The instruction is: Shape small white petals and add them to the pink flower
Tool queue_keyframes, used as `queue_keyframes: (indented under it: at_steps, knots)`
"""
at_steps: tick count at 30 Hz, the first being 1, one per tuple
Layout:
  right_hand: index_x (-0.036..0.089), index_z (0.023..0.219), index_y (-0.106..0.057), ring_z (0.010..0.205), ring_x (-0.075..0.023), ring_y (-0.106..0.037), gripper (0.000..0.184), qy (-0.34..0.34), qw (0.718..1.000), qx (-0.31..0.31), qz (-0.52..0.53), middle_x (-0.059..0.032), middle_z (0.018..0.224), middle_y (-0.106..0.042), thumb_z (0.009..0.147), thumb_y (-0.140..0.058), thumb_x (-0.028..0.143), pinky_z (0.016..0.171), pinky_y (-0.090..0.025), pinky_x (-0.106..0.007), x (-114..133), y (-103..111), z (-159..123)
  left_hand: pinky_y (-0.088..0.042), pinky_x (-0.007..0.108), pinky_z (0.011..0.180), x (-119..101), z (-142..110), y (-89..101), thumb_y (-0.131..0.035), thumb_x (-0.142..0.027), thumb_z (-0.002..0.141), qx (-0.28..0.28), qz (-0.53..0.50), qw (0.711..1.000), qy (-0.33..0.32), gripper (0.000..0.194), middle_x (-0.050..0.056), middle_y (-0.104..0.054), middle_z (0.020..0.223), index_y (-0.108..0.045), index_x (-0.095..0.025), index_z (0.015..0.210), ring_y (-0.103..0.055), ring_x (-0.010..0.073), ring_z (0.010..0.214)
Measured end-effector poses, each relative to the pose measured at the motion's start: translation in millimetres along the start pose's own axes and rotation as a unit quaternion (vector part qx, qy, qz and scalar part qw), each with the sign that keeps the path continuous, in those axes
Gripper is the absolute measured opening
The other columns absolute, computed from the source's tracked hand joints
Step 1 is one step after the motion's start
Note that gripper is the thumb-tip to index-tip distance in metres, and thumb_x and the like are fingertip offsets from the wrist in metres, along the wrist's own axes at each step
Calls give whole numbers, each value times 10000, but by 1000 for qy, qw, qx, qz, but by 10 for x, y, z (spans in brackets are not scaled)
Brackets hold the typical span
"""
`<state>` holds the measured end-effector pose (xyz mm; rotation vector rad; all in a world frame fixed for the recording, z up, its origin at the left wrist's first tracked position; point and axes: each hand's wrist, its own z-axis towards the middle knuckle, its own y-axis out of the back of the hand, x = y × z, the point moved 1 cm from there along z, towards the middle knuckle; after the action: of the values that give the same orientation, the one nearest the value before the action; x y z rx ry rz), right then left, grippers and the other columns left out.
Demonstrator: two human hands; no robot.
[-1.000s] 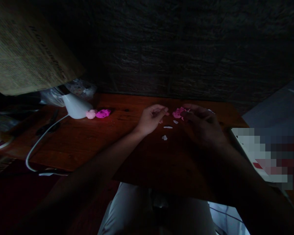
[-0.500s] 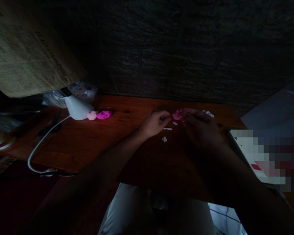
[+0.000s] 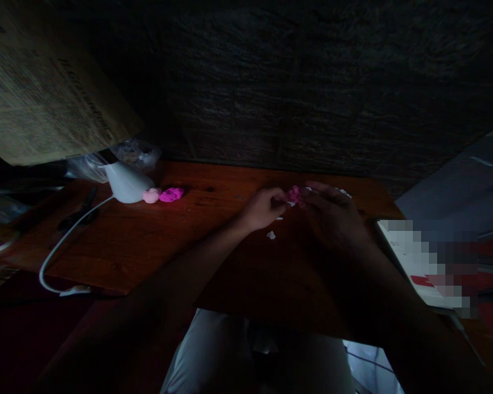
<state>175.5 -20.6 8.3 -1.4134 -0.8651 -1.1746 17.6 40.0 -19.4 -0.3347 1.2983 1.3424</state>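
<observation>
Both hands meet above the far side of the wooden table, at a small, rough pink piece of modelling clay (image 3: 295, 194). My left hand (image 3: 264, 208) is closed, its thumb and forefinger pinching the piece's left edge. From the other side my right hand (image 3: 334, 210) grips it with curled fingers; a whitish bit shows beside those fingertips. Below the hands lies a white scrap (image 3: 271, 235). More white pieces (image 3: 344, 192) lie behind my right hand. At the left, a pale pink lump (image 3: 151, 195) touches a bright magenta lump (image 3: 171, 195). Dim light hides finger detail.
A lamp with a white base (image 3: 127, 181) and newsprint shade (image 3: 53, 93) stands left, its white cord (image 3: 51, 251) hanging over the table edge. Dark scissors (image 3: 84, 210) lie beside it. A dark wall (image 3: 238, 93) rises behind; a pale flat object (image 3: 411, 262) is at right.
My left hand has moved right and now touches the pink clay, closing the small gap between them. The view has shifted slightly.
</observation>
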Motion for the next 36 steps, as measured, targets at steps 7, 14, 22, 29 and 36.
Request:
queue_keyframes:
  at_steps: [7,14,22,29,36]
  knots:
    - [283,902,-759,853,-176,-705,279,30,999,24,-17,11,873,-767,642,-863,275,862,-546,-362,2,22,7,-515,319,855,-10,-47,100,-777,-294,747,-12,-237,970,47,290,74,-756,956,-701,-127,972,-692,164,887]
    - [250,816,-773,823,-176,-696,178,17,999,27,-44,-15,858,-768,662,-857,283,839,-542,-354,10,-15,-18,-515,318,863,0,-62,200,-767,-347,761,22,-214,976,29,267,79,-757,975,-725,-130,910,-689,161,885]
    - [257,837,-767,913,-198,-706,192,1,999,21,-28,-25,915,-775,681,-853,330,903,-546,-387,-20,-19,-21,-512,275,805,17,-129,216,-638,-245,874,105,4,994,-19,157,73,-767,961,-732,-153,958,-696,155,864]
    - [278,891,-774,837,-178,-690,222,10,998,38,-58,-6,918,-767,679,-842,293,807,-544,-351,-17,-19,-25,-490,308,873,-42,-166,193,-619,-217,887,71,151,985,-41,205,34,-759,962,-695,-212,1078,-677,159,885]
    - [265,880,-774,828,-175,-691,270,-14,999,18,-47,-15,934,-774,635,-867,330,785,-555,-334,1,-28,-42,-453,376,927,-97,-215,296,-675,-335,864,112,257,957,-77,156,68,-692,967,-723,-191,899,-622,226,996]
